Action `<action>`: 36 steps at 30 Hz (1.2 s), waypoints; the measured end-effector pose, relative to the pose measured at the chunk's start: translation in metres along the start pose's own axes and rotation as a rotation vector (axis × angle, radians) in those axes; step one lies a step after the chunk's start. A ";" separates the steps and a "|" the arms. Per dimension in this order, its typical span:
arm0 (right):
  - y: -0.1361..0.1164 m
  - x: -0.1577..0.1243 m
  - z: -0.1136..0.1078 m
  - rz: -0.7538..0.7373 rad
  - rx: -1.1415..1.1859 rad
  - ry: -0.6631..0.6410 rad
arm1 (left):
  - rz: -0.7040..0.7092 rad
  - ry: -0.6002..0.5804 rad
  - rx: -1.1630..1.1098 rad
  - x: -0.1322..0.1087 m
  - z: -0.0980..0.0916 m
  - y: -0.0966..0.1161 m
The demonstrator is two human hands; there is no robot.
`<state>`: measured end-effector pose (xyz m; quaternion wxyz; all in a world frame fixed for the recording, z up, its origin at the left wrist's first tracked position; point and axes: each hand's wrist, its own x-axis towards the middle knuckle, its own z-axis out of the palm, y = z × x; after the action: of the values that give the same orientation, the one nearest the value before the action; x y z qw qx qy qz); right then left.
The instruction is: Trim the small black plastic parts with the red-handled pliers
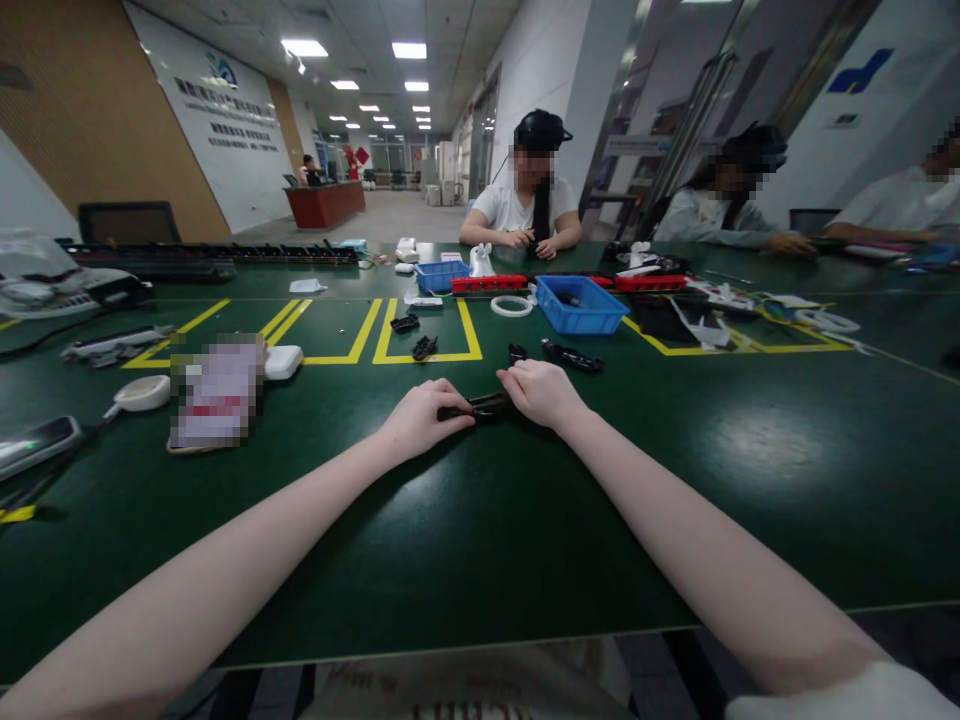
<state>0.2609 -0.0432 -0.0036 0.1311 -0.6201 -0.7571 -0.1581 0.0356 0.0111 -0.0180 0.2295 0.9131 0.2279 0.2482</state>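
Low over the green table, my left hand pinches the left end of a long black plastic part between thumb and fingers. My right hand is curled at the part's right end, its fingers closed and partly hiding that end. Just beyond the right hand lie a small black piece and a longer black part. Farther off, two small dark pieces rest by the yellow tape, one of them a jagged black piece.
A blue bin, a white ring and a red strip stand beyond my hands. To the left are a blurred phone-like object, a white case and cables. A co-worker sits across the table; others sit at right.
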 end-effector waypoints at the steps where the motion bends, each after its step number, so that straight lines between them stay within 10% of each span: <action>1: -0.001 0.000 0.000 -0.006 0.001 0.000 | 0.004 0.004 0.001 0.000 0.000 0.000; 36: -0.002 0.000 0.001 -0.071 -0.061 -0.004 | 0.008 0.072 -0.036 0.001 0.003 -0.004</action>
<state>0.2585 -0.0426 -0.0048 0.1049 -0.5969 -0.7738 -0.1843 0.0363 0.0141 -0.0225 0.2365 0.9002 0.2278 0.2859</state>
